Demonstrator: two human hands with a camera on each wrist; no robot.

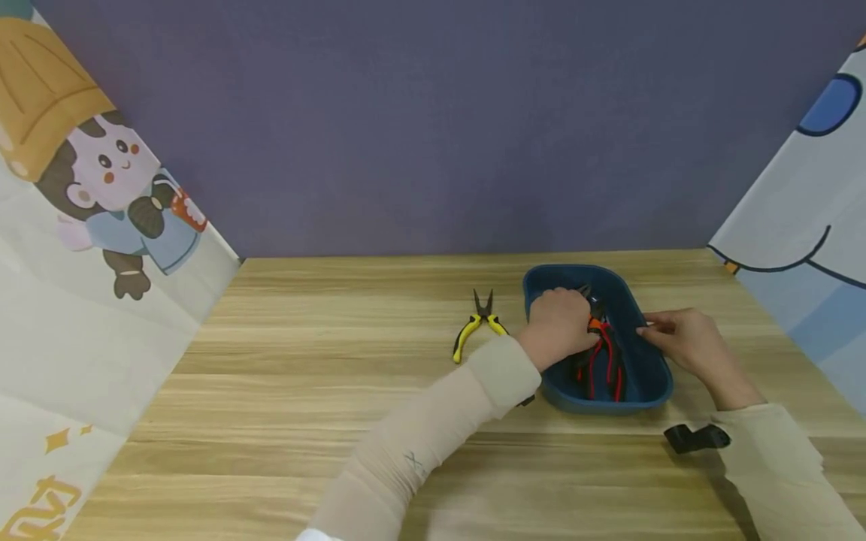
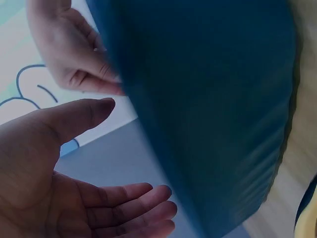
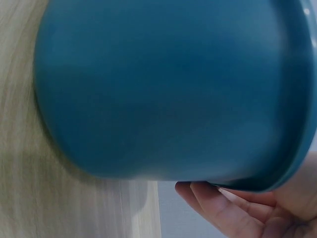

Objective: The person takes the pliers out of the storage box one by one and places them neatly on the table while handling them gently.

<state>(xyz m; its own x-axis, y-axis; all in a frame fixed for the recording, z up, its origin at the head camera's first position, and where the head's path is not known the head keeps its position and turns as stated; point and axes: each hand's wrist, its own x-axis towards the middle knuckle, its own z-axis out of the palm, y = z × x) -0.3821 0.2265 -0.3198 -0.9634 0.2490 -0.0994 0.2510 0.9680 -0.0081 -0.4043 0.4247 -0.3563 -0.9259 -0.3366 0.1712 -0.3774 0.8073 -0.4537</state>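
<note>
At far left, a white sheet (image 1: 40, 323) bears a cartoon child (image 1: 128, 188) in an orange hat. Toward twelve o'clock stands a grey-violet panel (image 1: 440, 128) behind the wood-grain table (image 1: 304, 391). A pair of yellow-and-black needle-nose pliers (image 1: 483, 313) lies on the tabletop, tips parted toward twelve, one handle pointing to seven, the other running toward the beige left sleeve (image 1: 433, 432).

Next comes the left hand (image 1: 560, 319), at ten o'clock of a rounded blue bin (image 1: 646, 372); the left wrist view shows its thumb and fingers apart, with nothing between them. The bin sits toward two o'clock on the table. Inside are red-and-black-handled pliers (image 1: 611, 349), handles toward six and metal ends toward twelve; overlap makes their number unclear. At the bin's three o'clock, the right hand (image 1: 683, 342) pinches the rim between thumb and fingers. A black mount (image 1: 697, 439) projects toward nine from the right sleeve (image 1: 778, 458). Farthest right hangs another printed sheet (image 1: 798, 210).
</note>
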